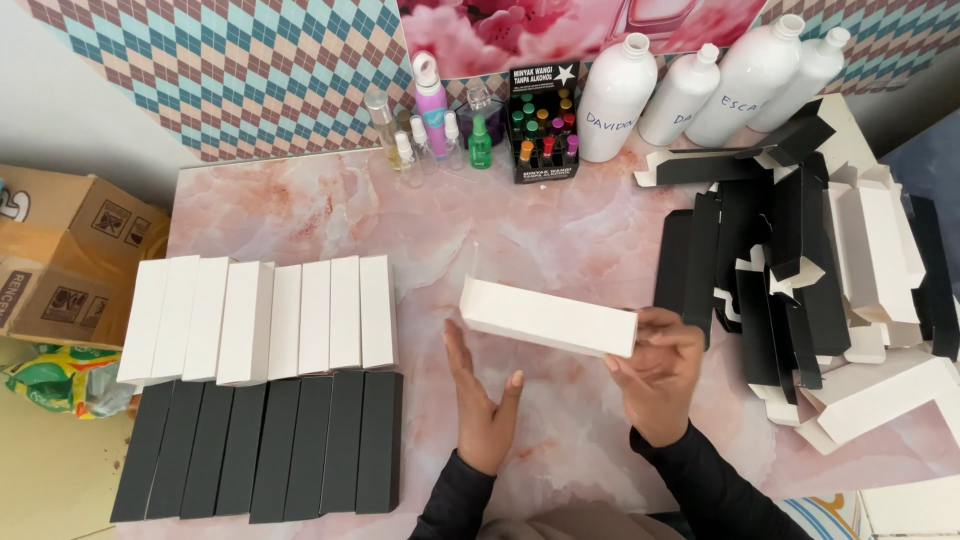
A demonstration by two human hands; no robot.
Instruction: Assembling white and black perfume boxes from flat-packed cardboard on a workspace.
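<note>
Black sleeves reach in over a pink marbled worktop (330,215); behind it a diamond-patterned wall and white bottles (700,90); folded white boxes (262,320) and black boxes (265,450) lie in rows at left, flat blanks (800,290) heaped at right; the right hand (655,375) pinches one end of a long white box (548,318), raised above the worktop; the left hand (480,405) stands open, fingers (458,352) straight and together, just below the box.

We cannot see the far end of the white box (548,318) behind the right hand (655,372). The cardboard carton (60,255) and the heap of flat blanks (820,270) run off the edges, and the small bottles (545,125) in the display case are too tiny to tell apart.
</note>
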